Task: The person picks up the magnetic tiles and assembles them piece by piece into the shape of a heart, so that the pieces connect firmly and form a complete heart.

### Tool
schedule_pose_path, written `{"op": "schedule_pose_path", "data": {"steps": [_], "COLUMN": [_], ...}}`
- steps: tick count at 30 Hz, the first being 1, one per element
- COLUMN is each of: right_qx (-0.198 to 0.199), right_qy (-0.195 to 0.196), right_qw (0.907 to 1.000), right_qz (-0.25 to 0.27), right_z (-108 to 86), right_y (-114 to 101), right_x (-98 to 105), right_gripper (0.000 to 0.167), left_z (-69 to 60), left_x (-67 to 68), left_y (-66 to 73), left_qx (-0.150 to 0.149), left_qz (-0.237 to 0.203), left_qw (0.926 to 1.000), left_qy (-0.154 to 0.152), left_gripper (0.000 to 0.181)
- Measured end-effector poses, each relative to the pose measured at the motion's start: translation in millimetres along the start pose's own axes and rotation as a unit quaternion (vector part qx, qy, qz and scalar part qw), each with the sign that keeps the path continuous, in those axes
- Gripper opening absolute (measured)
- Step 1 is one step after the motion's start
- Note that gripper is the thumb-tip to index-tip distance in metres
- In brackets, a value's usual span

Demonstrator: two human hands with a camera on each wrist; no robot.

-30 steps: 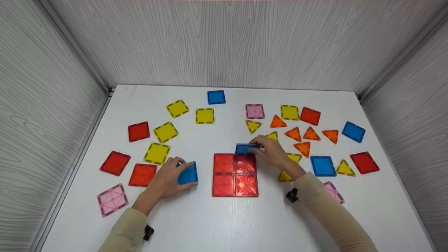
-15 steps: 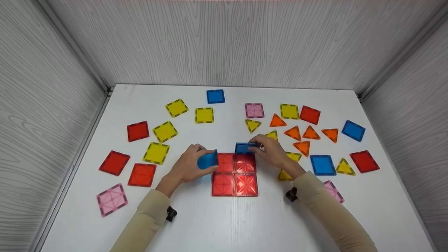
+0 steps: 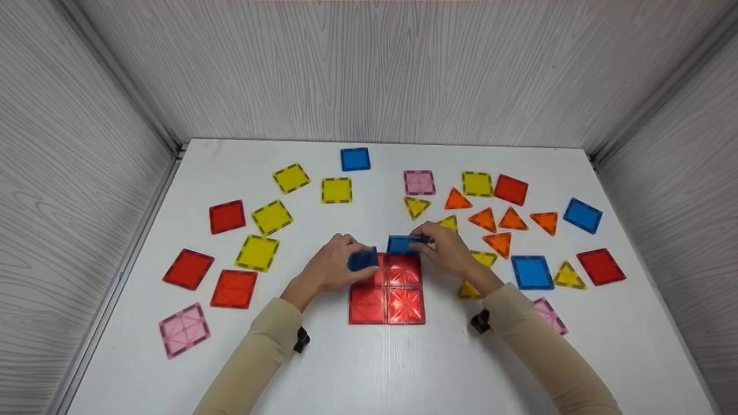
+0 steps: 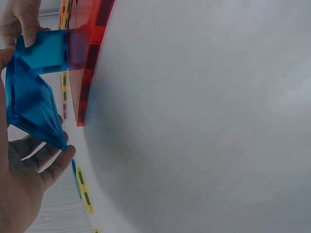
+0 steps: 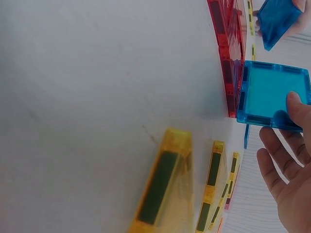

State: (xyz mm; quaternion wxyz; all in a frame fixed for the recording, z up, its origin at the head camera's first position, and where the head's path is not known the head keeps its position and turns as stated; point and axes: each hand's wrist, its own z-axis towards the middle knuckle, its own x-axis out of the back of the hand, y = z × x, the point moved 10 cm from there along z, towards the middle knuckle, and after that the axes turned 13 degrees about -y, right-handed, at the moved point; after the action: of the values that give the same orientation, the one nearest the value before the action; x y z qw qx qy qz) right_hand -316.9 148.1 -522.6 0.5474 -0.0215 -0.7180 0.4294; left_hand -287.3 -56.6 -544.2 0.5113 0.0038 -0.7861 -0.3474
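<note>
Left hand [image 3: 330,266] pinches one blue tile [image 3: 361,260], right hand [image 3: 452,251] a second tile [image 3: 399,245]; both look light and stiff, best held by the edges.

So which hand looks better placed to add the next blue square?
Probably the left hand: it holds a blue square, tilted, close to the red squares. The right hand seems busy, pinching another blue square upright at their far edge.

grey wood-grained walls [image 3: 369,69] around white table [image 3: 369,369]
</note>
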Motion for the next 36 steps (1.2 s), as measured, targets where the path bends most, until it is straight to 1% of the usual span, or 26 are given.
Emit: {"op": "schedule_pose_path", "data": {"steps": [5,11,14,19,22,25,29,31,36], "right_qx": [0.0,0.003,0.008,0.018,0.018,0.016,0.015,0.016,0.022], "right_qy": [0.0,-0.001,0.003,0.008,0.006,0.005,0.004,0.004,0.007], "right_qw": [1.0,1.0,1.0,0.9997,0.9997,0.9998,0.9998,0.9997,0.9995], "right_qz": [0.0,0.004,-0.002,-0.014,-0.013,-0.013,-0.015,-0.018,-0.021], "right_z": [-1.1,-1.0,-1.0,-1.5,-1.3,-1.3,-1.2,-0.9,-0.2], "right_y": [0,0,-2,-4,-4,-3,-2,-2,-3], "right_x": [0,-1,-1,0,0,0,0,-1,-1], "right_gripper": [0.019,0.02,0.02,0.02,0.02,0.02,0.02,0.02,0.019], "left_z": [7.4,12.4,13.0,14.3,14.9,15.7,17.3,18.2,21.9], "left_x": [-5.2,-12.7,-12.4,-6.6,-0.6,6.7,14.6,17.6,22.9], "left_y": [7.0,13.7,17.6,22.6,25.5,30.6,37.8,40.4,44.1], "left_qx": [-0.019,-0.031,-0.038,-0.044,-0.049,-0.065,-0.09,-0.098,-0.101], "left_qz": [0.018,0.058,0.072,0.096,0.107,0.111,0.128,0.137,0.154], "left_qw": [0.9996,0.9976,0.9964,0.9942,0.9931,0.9915,0.9862,0.9836,0.9798], "left_qy": [-0.006,-0.023,-0.024,-0.018,-0.005,0.02,0.053,0.064,0.078], "left_gripper": [0.063,0.067,0.067,0.062,0.057,0.05,0.04,0.037,0.034]}}
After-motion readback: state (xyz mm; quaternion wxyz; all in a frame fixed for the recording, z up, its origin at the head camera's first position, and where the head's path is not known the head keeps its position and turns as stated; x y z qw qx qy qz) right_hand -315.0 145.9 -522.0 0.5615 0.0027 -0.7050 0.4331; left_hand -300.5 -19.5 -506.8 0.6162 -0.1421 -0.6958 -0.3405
